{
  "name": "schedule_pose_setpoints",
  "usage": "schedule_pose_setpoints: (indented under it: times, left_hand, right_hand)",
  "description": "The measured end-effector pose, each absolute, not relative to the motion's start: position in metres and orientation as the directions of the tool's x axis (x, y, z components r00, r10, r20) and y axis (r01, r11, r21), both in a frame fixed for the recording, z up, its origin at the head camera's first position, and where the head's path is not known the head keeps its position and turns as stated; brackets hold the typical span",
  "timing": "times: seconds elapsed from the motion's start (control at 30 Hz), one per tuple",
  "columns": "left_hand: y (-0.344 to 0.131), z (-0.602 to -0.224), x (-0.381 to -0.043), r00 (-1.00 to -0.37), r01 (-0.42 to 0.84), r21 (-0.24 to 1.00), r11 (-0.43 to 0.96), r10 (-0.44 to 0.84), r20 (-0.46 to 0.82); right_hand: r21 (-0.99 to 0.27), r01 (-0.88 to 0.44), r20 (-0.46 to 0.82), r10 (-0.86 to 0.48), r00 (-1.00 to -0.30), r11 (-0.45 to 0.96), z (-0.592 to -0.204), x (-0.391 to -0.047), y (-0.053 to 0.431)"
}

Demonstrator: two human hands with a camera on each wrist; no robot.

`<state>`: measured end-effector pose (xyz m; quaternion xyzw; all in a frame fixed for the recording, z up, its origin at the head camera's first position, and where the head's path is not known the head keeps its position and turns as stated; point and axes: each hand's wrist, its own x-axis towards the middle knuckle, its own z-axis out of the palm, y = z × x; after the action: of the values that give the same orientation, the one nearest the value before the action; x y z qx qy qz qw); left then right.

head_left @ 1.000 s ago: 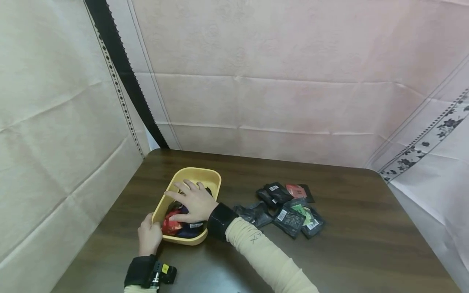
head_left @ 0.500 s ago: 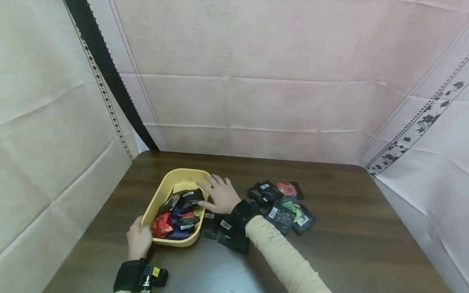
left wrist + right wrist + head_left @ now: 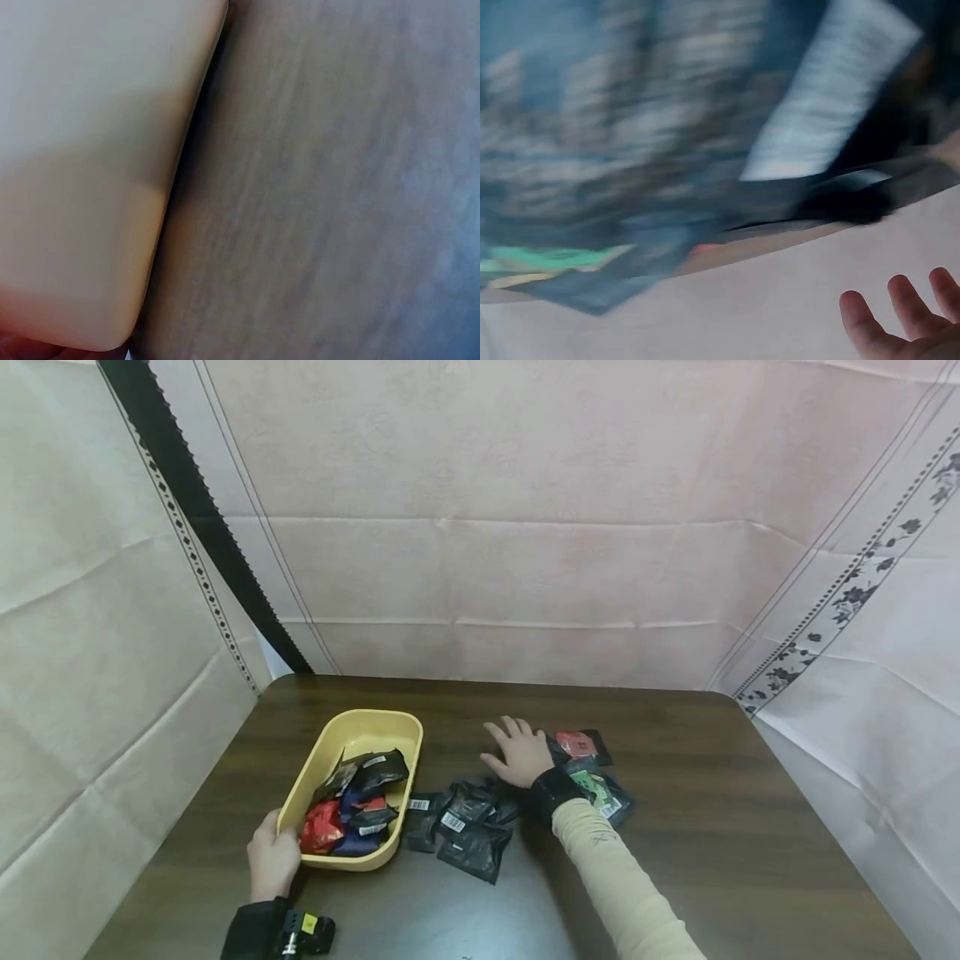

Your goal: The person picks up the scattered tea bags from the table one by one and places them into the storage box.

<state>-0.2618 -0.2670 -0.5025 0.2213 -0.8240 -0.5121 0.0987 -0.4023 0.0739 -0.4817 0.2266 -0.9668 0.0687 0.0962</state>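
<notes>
My left hand (image 3: 273, 860) grips the near left side of a yellow plastic basket (image 3: 415, 731). The basket's wall (image 3: 82, 225) fills the left of the left wrist view, with a bit of finger (image 3: 30, 349) below it. Inside lie several small packets, among them a red one (image 3: 322, 827), a dark blue one and black ones (image 3: 385, 768). My right hand (image 3: 523, 753), fingers spread and holding nothing, is over the black packets right of the basket. In the right wrist view its fingertips (image 3: 855, 307) show apart from a blurred dark packet with a white label (image 3: 832, 97).
Black packets with white labels (image 3: 474, 847) lie beside the basket's right wall. Farther right are a green-printed packet (image 3: 600, 793) and a red-printed one (image 3: 577, 743), partly behind my wrist. Pale cloth (image 3: 480, 568) hangs behind the brown wooden table (image 3: 712, 827).
My right hand has moved from over the basket to the right, across the black packets, uncovering the basket's contents. My left hand keeps its grip on the basket. The head view has shifted slightly.
</notes>
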Motion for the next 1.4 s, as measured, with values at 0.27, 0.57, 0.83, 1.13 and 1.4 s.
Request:
schedule_pose_setpoints:
  times: [0.27, 0.57, 0.83, 1.13, 1.4]
  left_hand:
    - [-0.268, -0.502, -0.262, -0.885, -0.265, 0.893, 0.365, -0.461, -0.074]
    - [-0.267, -0.504, -0.261, -0.893, -0.260, 0.887, 0.382, -0.444, -0.071]
    - [-0.268, -0.504, -0.259, -0.877, -0.279, 0.863, 0.421, -0.478, -0.051]
    - [-0.270, -0.503, -0.259, -0.882, -0.255, 0.857, 0.448, -0.472, -0.015]
    - [-0.269, -0.505, -0.261, -0.885, -0.276, 0.874, 0.399, -0.461, -0.068]
  right_hand:
    - [-0.175, -0.341, 0.143, -0.319, -0.937, 0.924, -0.492, -0.419, 0.111]
    - [-0.237, -0.192, -0.046, -0.209, -0.977, 0.952, -0.498, -0.427, 0.126]
    - [-0.153, -0.228, 0.012, -0.228, -0.973, 0.962, -0.505, -0.429, 0.120]
    - [-0.126, -0.263, 0.221, -0.231, -0.948, 0.957, -0.504, -0.429, 0.115]
    - [-0.118, -0.312, 0.288, -0.268, -0.919, 0.943, -0.490, -0.421, 0.106]
